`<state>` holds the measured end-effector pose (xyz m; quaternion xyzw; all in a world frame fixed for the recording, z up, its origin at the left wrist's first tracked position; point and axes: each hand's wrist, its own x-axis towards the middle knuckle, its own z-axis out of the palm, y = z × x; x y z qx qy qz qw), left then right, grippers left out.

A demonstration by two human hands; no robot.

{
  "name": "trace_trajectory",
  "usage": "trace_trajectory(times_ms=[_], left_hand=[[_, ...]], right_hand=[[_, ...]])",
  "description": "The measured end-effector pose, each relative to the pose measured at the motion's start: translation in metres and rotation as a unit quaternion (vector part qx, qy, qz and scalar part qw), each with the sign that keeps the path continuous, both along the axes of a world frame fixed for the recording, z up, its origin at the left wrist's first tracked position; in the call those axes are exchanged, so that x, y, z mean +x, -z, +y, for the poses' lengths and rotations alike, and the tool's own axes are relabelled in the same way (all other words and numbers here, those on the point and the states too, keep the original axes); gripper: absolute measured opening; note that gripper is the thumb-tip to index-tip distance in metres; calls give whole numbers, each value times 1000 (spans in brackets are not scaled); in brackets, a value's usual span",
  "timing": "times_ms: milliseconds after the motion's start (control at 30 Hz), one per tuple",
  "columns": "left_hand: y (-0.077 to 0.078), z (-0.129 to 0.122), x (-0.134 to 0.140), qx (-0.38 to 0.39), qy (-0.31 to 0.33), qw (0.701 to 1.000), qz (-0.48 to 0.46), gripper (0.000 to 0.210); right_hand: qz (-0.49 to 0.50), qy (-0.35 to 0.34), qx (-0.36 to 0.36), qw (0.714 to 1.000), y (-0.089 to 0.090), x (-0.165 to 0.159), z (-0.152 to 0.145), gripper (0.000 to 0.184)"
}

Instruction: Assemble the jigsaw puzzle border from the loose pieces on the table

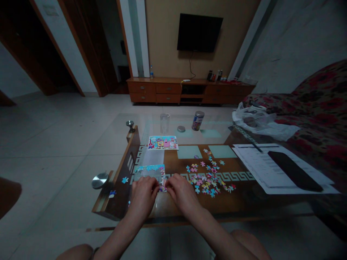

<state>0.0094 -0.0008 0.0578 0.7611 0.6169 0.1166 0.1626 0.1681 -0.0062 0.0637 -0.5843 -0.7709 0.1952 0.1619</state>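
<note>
Left hand (pixel 144 189) and right hand (pixel 182 189) at partial puzzle's (pixel 150 168) near right corner, finger closure indiscernible; loose pieces (pixel 208 181) rightward.

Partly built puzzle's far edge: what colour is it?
The far edge is mostly light blue, best in head view.

Television (pixel 200 32) on far wall (pixel 162 39), wooden cabinet (pixel 168 87) below, flowered sofa (pixel 322 88) at right, plastic bag (pixel 271 125) near it, black phone (pixel 294 170) on papers (pixel 257 168)

Head-worn view, facing forward, downward, above table (pixel 176 209)
</note>
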Motion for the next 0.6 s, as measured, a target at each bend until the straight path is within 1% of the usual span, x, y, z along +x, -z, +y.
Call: trace_trajectory(times_ms=[100,233,300,367,433,500,600], left_hand=[[0,1,-3,1,2,1000,-3,12],[2,5,-15,1,8,1000,-22,14],[4,7,-20,4,4,999,-53,17],[8,7,-21,25,12,996,-88,18],[12,4,-14,54,33,990,-122,17],[15,-1,-1,78,54,985,-141,15],[17,-10,25,76,87,984,-133,15]], right_hand=[[-8,1,4,1000,0,0,0,8],[-3,0,5,1000,0,0,-1,11],[6,2,5,1000,-1,1,-2,12],[22,9,16,1000,-1,4,-1,12],[46,24,43,998,-1,9,1,13],[70,44,71,994,-1,19,5,14],[98,76,98,987,-3,44,12,17]])
